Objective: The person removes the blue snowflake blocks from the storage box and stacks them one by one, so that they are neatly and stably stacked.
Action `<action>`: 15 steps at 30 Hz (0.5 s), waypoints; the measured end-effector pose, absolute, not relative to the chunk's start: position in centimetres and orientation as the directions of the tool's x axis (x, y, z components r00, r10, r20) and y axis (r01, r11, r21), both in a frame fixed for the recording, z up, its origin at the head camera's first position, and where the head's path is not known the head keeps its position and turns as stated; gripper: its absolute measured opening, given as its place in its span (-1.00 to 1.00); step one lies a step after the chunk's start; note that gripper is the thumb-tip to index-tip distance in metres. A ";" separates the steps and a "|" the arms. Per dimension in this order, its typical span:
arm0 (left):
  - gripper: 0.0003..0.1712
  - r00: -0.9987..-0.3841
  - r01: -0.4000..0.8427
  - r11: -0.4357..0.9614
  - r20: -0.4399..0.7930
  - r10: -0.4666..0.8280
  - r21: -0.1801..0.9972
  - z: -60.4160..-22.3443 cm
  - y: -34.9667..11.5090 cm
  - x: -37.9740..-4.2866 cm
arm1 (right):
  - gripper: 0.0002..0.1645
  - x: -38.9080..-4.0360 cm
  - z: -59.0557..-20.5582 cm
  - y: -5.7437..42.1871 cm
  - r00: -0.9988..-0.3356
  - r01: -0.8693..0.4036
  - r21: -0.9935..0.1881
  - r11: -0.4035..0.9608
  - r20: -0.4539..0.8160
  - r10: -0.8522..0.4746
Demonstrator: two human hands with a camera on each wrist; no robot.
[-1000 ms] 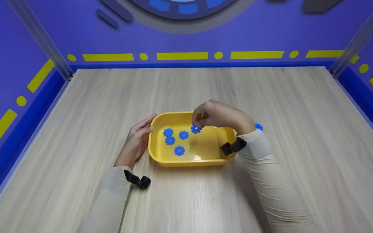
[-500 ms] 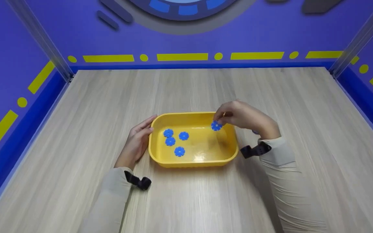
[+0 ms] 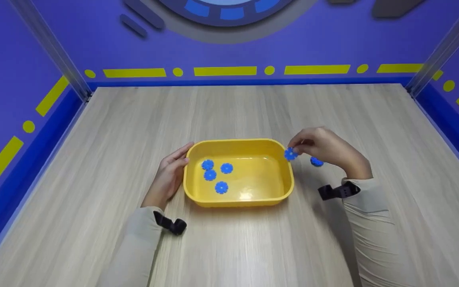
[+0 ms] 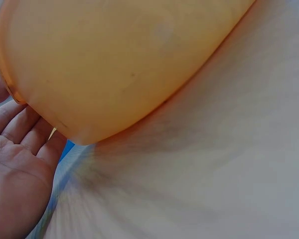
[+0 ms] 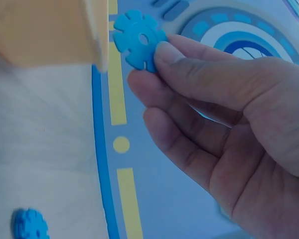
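A yellow plastic tub (image 3: 238, 202) stands on the table. My left hand (image 3: 168, 175) holds its left end, with the thumb at the rim; the left wrist view shows the fingers (image 4: 27, 127) against the outer wall. Between thumb and fingertips, my right hand (image 3: 325, 147) pinches a blue snowflake disc (image 5: 139, 40), a flat notched round with a central hole, just at the tub's right rim. Several more blue snowflake discs (image 3: 221, 187) lie flat in the tub's left half. Below the right hand, another blue snowflake disc piece (image 3: 316, 161), seemingly stacked, rests on the table.
The wood-grain table (image 3: 229, 247) runs back to a purple-blue wall (image 3: 229, 52) with yellow dashes. Similar panels close off the left and right sides. Black camera mounts are strapped to both wrists.
The right hand has moved right with its snowflake disc, from over the tub's middle to the right rim, uncovering the discs on the table. The left hand and tub stay put.
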State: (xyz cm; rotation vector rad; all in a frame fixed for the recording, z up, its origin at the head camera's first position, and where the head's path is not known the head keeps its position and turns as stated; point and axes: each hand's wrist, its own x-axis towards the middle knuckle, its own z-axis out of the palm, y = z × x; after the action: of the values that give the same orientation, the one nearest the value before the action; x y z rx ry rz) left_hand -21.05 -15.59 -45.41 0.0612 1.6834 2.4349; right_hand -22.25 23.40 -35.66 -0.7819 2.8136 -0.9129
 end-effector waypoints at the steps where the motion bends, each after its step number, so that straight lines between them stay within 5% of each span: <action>1: -0.38 -0.983 -0.125 -0.343 -0.069 0.172 0.931 -45.4 -15.6 -21.0 | -0.83 -22.2 -35.7 23.7 -0.869 -0.443 -0.565 0.697 0.079 -0.488; 15: -0.37 -0.983 -0.108 -0.328 -0.050 0.179 0.939 -45.7 -15.7 -21.0 | -0.83 -21.7 -37.2 27.0 -0.917 -0.335 -0.592 0.733 0.029 -0.397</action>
State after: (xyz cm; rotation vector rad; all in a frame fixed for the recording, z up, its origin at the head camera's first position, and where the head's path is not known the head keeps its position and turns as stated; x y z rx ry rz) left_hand -21.05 -15.70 -45.71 0.0926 1.7058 2.4237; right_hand -21.72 27.04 -37.23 -0.5998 2.8311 -0.9374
